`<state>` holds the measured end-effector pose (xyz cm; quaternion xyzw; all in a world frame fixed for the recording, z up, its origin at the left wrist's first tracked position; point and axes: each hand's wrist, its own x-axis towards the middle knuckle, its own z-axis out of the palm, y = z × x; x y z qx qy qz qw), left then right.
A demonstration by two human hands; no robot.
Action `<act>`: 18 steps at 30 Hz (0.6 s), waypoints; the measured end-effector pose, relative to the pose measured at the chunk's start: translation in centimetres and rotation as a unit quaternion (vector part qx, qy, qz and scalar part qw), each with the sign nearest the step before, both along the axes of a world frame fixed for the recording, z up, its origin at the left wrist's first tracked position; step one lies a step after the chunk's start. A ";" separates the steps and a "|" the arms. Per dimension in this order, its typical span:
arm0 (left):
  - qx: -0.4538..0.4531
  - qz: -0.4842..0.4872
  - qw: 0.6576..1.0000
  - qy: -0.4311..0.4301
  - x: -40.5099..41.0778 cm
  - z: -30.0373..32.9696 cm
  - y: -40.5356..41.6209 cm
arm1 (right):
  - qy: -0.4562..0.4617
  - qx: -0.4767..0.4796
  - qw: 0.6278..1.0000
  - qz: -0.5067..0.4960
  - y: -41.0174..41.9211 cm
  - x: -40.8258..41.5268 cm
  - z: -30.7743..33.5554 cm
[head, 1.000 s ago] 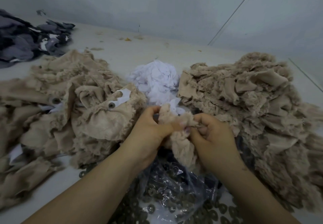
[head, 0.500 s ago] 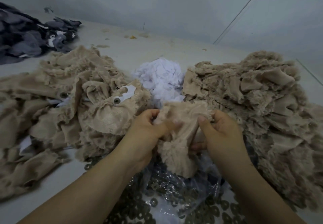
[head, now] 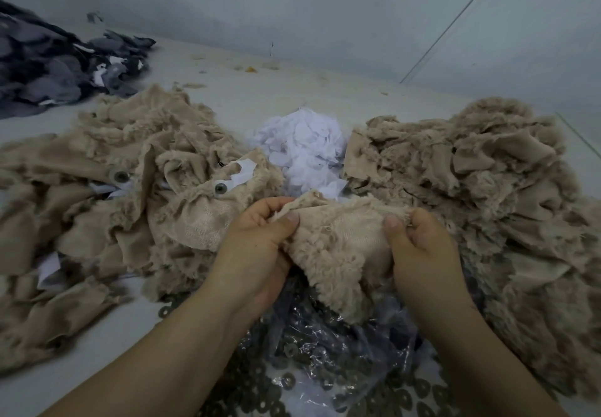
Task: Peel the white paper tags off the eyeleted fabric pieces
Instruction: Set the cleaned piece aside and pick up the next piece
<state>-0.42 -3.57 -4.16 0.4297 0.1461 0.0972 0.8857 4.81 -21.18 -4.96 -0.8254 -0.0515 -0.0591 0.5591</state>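
Observation:
A beige furry fabric piece [head: 341, 238] is stretched between my two hands at the centre. My left hand [head: 260, 241] pinches its left edge with thumb on top. At the right edge my right hand [head: 419, 247] grips it the same way. No white tag shows on the side facing me. A heap of beige pieces [head: 130, 189] lies to the left, with metal eyelets [head: 220, 188] and white paper tags [head: 242, 173] showing. Behind the hands sits a pile of peeled white tags [head: 302, 146].
A second heap of beige fabric [head: 481, 195] fills the right side. Below my hands lies a clear plastic bag of dark metal rings [head: 325, 361]. Grey and dark fabric pieces [head: 58, 65] are piled at the far left. A wall rises behind the table.
My hands have drawn apart and spread the bunched beige piece out flat between them. The view has shifted slightly down.

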 end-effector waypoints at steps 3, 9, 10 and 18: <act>0.005 0.015 1.000 0.003 0.1 -0.1 0.0 | 0.011 0.029 0.999 0.015 -0.1 -0.2 0.1; 0.022 0.032 0.998 -0.048 0.2 -0.2 -0.1 | 0.085 0.093 0.981 0.145 0.3 -1.1 0.5; 0.036 0.023 0.998 -0.050 0.1 -0.3 -0.1 | 0.076 0.100 0.982 0.141 0.4 -1.0 0.3; 0.631 0.048 0.772 -0.061 -0.9 -1.0 -0.5 | 0.055 0.148 0.980 0.124 0.3 -0.7 -0.1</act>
